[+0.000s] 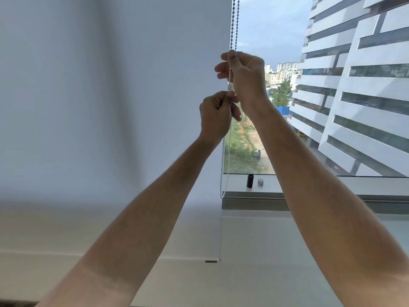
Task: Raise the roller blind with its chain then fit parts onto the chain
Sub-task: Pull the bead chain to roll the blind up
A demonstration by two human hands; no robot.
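Both hands (right [243, 74] above left [218, 114]) pinch chain [235, 23].

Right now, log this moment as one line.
blind down | right hand grips chain | left hand pinches chain below | black cylinder, small grey part on sill

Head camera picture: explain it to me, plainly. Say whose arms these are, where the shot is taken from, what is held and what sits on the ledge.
There is no machine here. One camera, worn on a person's head, looks forward along their two bare arms. The white sheet filling the left side is a roller blind, lowered past the window sill. Its bead chain hangs at the blind's right edge. The right hand has its grip on the chain higher up; the left hand pinches it just below. On the sill stand a small black cylinder and a small grey ring-shaped part. Through the glass is a white building.
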